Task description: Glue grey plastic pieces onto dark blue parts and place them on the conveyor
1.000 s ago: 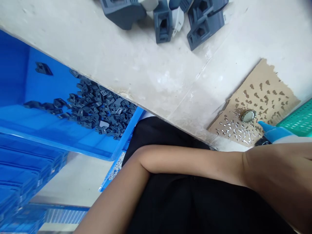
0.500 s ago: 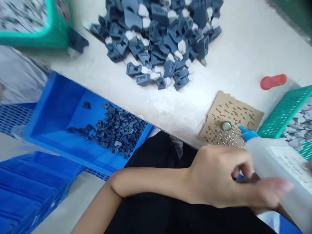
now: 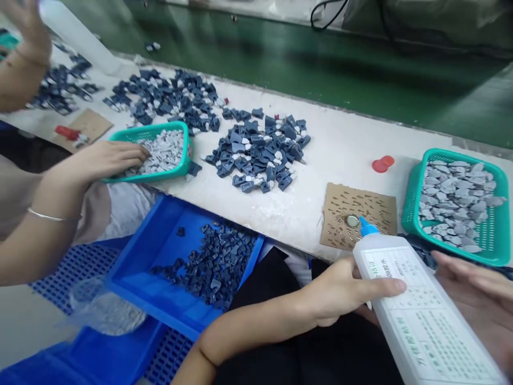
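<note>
My left hand (image 3: 340, 294) is wrapped round a white plastic bottle (image 3: 425, 315) with a printed label, thumb across its front. The bottle lies tilted, its blue nozzle (image 3: 367, 227) toward a piece of brown cardboard (image 3: 380, 203). On that cardboard are a small round metal cap (image 3: 352, 221) and many dark drop-like marks. To the right of the bottle, my right hand (image 3: 476, 299) is open with fingers stretched out. Part of it is hidden by the bottle, and whether it touches it I cannot tell.
A green basket (image 3: 412, 198) of grey-white pieces stands at right, near a red object (image 3: 382, 163). Dark parts with white tips form a pile (image 3: 260, 152). A blue bin (image 3: 160, 230) of dark pieces sits below the table edge. At left, a co-worker's hand (image 3: 108, 158) reaches into another basket (image 3: 185, 155).
The view has swung up and left, bringing in the co-worker and the right basket. My left hand, loosely curled beside the bottle before, now grips it. My right hand has come into view.
</note>
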Demonstrator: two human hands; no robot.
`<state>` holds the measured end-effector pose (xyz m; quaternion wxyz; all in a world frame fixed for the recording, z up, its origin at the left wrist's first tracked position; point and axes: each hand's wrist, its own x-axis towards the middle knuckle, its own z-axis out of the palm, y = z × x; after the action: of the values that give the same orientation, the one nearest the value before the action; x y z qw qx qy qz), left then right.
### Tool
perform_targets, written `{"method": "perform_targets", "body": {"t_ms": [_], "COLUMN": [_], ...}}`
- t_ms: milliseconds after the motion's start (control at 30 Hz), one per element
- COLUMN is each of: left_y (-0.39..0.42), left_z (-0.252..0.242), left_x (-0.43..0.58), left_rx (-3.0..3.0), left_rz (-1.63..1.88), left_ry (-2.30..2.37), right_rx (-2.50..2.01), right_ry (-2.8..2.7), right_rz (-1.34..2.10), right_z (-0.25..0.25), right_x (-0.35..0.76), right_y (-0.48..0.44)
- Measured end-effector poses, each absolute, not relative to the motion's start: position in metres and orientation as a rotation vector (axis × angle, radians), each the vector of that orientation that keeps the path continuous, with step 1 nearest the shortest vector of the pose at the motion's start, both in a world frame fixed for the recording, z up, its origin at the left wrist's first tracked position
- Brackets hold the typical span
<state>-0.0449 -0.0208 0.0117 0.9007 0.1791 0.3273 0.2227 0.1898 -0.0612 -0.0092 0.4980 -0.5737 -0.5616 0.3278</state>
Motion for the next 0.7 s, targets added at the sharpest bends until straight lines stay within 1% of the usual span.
{"method": "perform_targets", "body": {"t_ms": [33, 100, 167, 233, 333, 467, 567, 700], "left_y": [-0.021, -0.021, -0.018, -0.016, -0.011, -0.009, -0.011, -0.015], "left_z": [0.013, 0.014, 0.014, 0.013, 0.009, 0.009, 0.013, 0.019], "left_x": [-0.048, -0.055, -0.061, -0.066, -0.073, -0.081, -0.086, -0.088], "left_rx": [0.434, 0.601, 0.786, 0.93, 1.046, 1.137, 1.157, 1.111], "left_rz": [0.506, 0.598, 0.652, 0.684, 0.738, 0.719, 0.736, 0.862], "left_ry": [0.694, 0.761, 0.84, 0.885, 0.89, 0.867, 0.854, 0.872], "right_rx": [-1.379, -1.432, -1.454, -1.448, -1.373, -1.334, -1.313, -1.314], "right_ry": [-1.233, -1.158, -1.255, -1.36, -1.435, -1.478, -1.473, -1.438], "right_rz": [0.877, 1.141, 1.375, 1.54, 1.606, 1.64, 1.622, 1.522], "right_z": [-0.004, -0.001, -0.006, -0.014, -0.02, -0.011, -0.003, 0.009], "right_x": [0.187, 0.189, 0.195, 0.2, 0.193, 0.175, 0.163, 0.147], "right_y": [-0.058, -0.054, -0.052, -0.051, -0.045, -0.029, -0.024, -0.029]}}
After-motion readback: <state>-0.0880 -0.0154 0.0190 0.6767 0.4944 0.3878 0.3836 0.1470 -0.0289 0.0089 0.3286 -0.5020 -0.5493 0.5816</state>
